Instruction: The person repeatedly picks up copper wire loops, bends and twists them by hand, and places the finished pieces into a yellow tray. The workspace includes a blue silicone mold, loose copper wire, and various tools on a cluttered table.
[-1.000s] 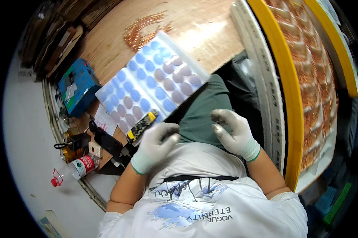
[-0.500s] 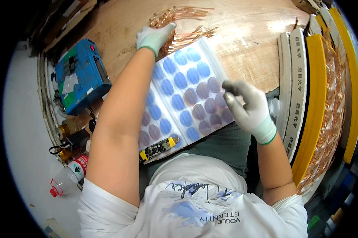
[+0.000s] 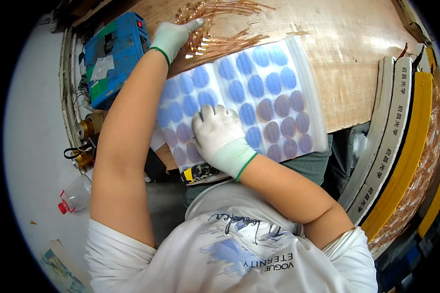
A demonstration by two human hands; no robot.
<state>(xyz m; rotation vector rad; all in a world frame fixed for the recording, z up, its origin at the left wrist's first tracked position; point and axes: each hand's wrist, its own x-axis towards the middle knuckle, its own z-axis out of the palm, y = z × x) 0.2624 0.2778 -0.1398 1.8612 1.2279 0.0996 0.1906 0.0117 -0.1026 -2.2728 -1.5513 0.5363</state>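
Observation:
A white, translucent open booklet-like sheet [image 3: 311, 88] lies tilted before me. It bears rows of round discs, blue [image 3: 255, 86] toward the far side and brownish purple [image 3: 282, 105] nearer me. My gloved right hand [image 3: 219, 131] rests on it near the central fold, fingers bent down and close together; their tips are hidden. Under its wrist side lies a black-patterned utility knife [image 3: 200, 172] with yellow parts. My gloved left hand [image 3: 173, 39] is at the far left, thumb stretched out beside a pile of thin copper-coloured strips [image 3: 200, 36]; its other fingers are mostly hidden.
A blue box [image 3: 116, 58] with a red switch stands left on the wooden table [image 3: 347, 53]. Nearer are brass-coloured fittings [image 3: 87, 129] and a clear bottle [image 3: 77, 193] with a red cap. White and yellow racks [image 3: 400, 161] stand upright along the right.
My right hand has moved left from the sheet's right edge to its central fold, over the knife. My left hand stays by the copper strips. The view has shifted a little.

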